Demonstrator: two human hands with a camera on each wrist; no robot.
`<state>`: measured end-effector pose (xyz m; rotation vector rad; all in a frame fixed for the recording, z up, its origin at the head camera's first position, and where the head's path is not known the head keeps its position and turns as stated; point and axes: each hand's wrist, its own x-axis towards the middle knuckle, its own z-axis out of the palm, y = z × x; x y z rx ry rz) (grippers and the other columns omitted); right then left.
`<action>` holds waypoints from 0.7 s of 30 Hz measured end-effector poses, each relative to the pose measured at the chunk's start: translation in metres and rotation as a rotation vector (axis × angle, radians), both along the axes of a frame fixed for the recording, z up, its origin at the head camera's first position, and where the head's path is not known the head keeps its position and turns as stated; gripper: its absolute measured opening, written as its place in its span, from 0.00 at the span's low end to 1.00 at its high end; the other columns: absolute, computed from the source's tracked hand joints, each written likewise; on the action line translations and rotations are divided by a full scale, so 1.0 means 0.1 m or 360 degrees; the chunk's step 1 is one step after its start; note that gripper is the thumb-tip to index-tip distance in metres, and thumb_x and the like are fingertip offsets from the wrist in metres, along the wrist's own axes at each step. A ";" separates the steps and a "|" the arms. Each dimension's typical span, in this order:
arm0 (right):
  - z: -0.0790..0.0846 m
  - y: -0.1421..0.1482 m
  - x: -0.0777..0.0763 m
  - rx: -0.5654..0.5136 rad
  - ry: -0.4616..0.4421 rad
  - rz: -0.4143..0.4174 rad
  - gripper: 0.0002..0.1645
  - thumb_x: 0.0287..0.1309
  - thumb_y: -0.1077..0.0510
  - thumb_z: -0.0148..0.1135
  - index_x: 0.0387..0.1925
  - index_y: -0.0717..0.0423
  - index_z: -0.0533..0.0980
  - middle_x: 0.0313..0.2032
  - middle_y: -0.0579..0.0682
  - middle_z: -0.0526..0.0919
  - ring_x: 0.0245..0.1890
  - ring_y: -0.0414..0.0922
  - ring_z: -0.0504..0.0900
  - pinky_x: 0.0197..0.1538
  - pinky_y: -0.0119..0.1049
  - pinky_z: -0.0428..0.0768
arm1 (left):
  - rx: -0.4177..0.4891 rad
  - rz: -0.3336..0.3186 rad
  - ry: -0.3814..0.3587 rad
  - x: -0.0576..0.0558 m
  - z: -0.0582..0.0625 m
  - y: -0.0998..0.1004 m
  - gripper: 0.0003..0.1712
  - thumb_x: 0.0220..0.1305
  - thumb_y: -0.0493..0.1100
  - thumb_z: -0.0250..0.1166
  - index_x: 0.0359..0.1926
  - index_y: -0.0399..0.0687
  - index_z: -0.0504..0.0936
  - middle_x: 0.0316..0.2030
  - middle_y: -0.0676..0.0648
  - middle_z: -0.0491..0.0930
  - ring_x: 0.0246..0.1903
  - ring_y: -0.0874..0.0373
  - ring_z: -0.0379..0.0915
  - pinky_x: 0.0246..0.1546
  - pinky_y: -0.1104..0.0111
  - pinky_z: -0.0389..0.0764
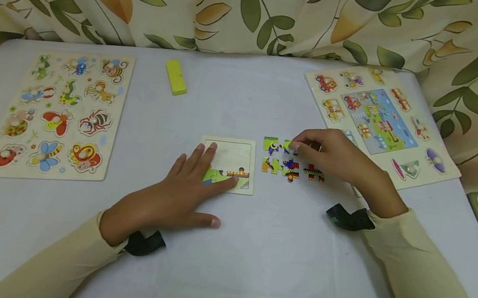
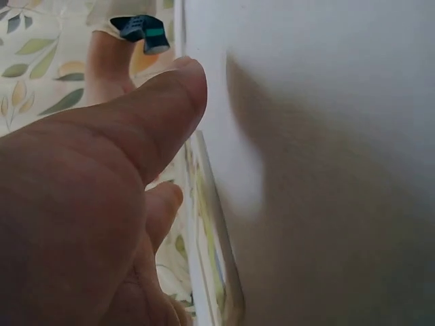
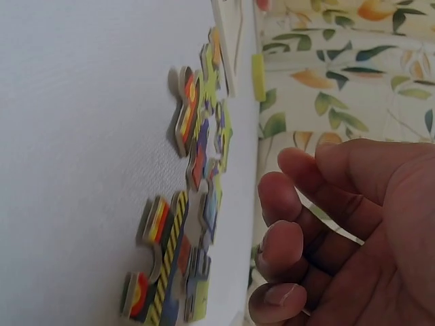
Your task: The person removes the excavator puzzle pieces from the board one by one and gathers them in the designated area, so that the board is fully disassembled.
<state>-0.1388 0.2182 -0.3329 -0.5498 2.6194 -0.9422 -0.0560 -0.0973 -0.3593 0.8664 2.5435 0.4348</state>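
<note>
My left hand lies spread, its straight fingers reaching over a small wooden puzzle tray. Fitted pieces fill the tray's lower part; its upper part shows bare wood. In the left wrist view the thumb stands out beside the tray's edge. My right hand is over loose jigsaw pieces to the right of the tray, partly hiding them. The right wrist view shows its fingers loosely curled with nothing between them, apart from the striped piece and the others.
A wooden insect peg board lies at the left. At the back right is a vehicle puzzle board, near the right forearm. A yellow block sits behind the tray. The patterned curtain hangs along the table's back edge.
</note>
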 end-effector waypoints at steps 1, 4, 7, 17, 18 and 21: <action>0.00 -0.02 0.00 -0.0005 -0.0005 0.0002 0.12 0.69 0.56 0.56 0.45 0.57 0.82 0.35 0.49 0.83 0.33 0.45 0.73 0.34 0.36 0.71 | -0.0009 0.0008 0.0010 0.01 0.00 -0.01 0.47 0.58 0.68 0.64 0.75 0.72 0.53 0.73 0.38 0.18 0.70 0.42 0.09 0.67 0.42 0.33; 0.01 -0.07 0.00 -0.0019 -0.0006 0.0018 0.12 0.70 0.56 0.56 0.46 0.56 0.81 0.37 0.48 0.83 0.35 0.45 0.74 0.38 0.38 0.72 | -0.0015 0.0032 0.0025 0.03 -0.01 -0.05 0.48 0.57 0.68 0.65 0.75 0.72 0.54 0.73 0.34 0.19 0.70 0.40 0.09 0.67 0.42 0.35; 0.01 -0.13 0.00 -0.0030 0.0006 0.0040 0.13 0.70 0.56 0.55 0.47 0.57 0.81 0.35 0.48 0.82 0.35 0.45 0.74 0.37 0.38 0.72 | -0.0021 0.0030 0.0022 0.04 -0.01 -0.08 0.48 0.56 0.69 0.65 0.74 0.71 0.55 0.73 0.33 0.21 0.70 0.38 0.10 0.67 0.42 0.38; 0.02 -0.32 -0.02 -0.0071 0.0033 0.0167 0.13 0.70 0.55 0.55 0.48 0.56 0.80 0.30 0.48 0.79 0.30 0.44 0.73 0.32 0.38 0.73 | -0.0117 -0.0033 -0.0046 0.08 -0.01 -0.11 0.52 0.54 0.75 0.61 0.76 0.67 0.53 0.72 0.32 0.19 0.70 0.38 0.12 0.67 0.42 0.32; 0.02 -0.35 -0.01 -0.0083 0.0031 0.0181 0.13 0.70 0.55 0.55 0.48 0.56 0.80 0.30 0.48 0.79 0.29 0.44 0.73 0.32 0.38 0.73 | -0.0132 -0.0034 -0.0048 0.09 -0.01 -0.11 0.52 0.54 0.76 0.60 0.76 0.68 0.53 0.72 0.33 0.19 0.70 0.38 0.12 0.67 0.42 0.31; 0.03 -0.44 -0.01 -0.0128 0.0012 0.0216 0.13 0.70 0.55 0.55 0.48 0.56 0.80 0.31 0.48 0.80 0.30 0.45 0.74 0.34 0.38 0.73 | -0.0156 -0.0026 -0.0042 0.10 -0.01 -0.12 0.53 0.53 0.76 0.61 0.76 0.69 0.52 0.72 0.33 0.18 0.71 0.39 0.11 0.67 0.43 0.30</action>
